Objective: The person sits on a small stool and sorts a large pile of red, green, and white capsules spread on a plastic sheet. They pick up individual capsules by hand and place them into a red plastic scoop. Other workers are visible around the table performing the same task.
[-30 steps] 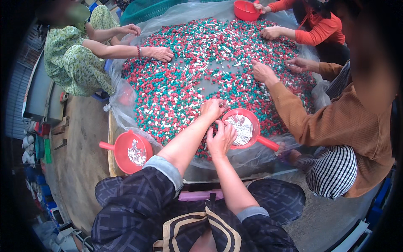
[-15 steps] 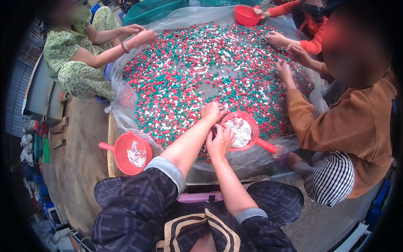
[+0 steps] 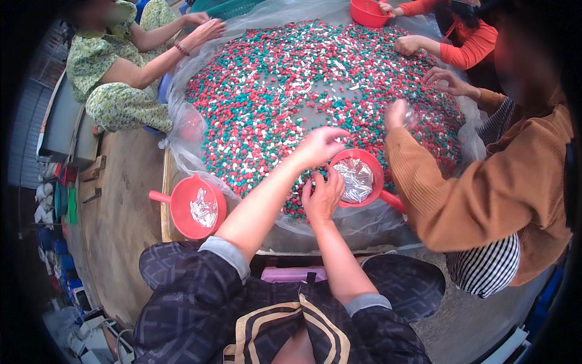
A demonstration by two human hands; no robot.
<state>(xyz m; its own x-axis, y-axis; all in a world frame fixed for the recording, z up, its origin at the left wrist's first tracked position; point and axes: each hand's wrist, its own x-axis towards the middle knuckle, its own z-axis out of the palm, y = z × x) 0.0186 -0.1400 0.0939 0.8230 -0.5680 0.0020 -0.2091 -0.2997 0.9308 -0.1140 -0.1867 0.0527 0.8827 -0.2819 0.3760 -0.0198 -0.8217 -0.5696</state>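
Note:
My left hand [image 3: 321, 145] reaches over the pile of small red, green and white pieces [image 3: 254, 127], its fingers apart and slightly blurred, with nothing visible in them. Its fingertips come close to the upper left rim of a red scoop [image 3: 379, 176] that holds slim white sticks [image 3: 356, 182]. Just left of that scoop is my right hand [image 3: 324, 193], its thumb and fingers spread above the pile's near edge. Whether its fingertips touch the rim is hard to tell. A second red scoop [image 3: 177, 203] with fewer white sticks [image 3: 203, 209] lies by my left forearm.
Clear plastic sheeting [image 3: 182, 121] edges the pile. A person in green patterned clothes [image 3: 109, 67] sits at far left. On the right are a person in a brown corduroy top [image 3: 473, 194] and one in orange [image 3: 473, 48], holding a red scoop [image 3: 368, 13].
My left hand has lifted away from the pile to the right and its fingers have spread. My right hand stays beside the scoop. The brown-sleeved person's arm has swung closer to the scoop's handle.

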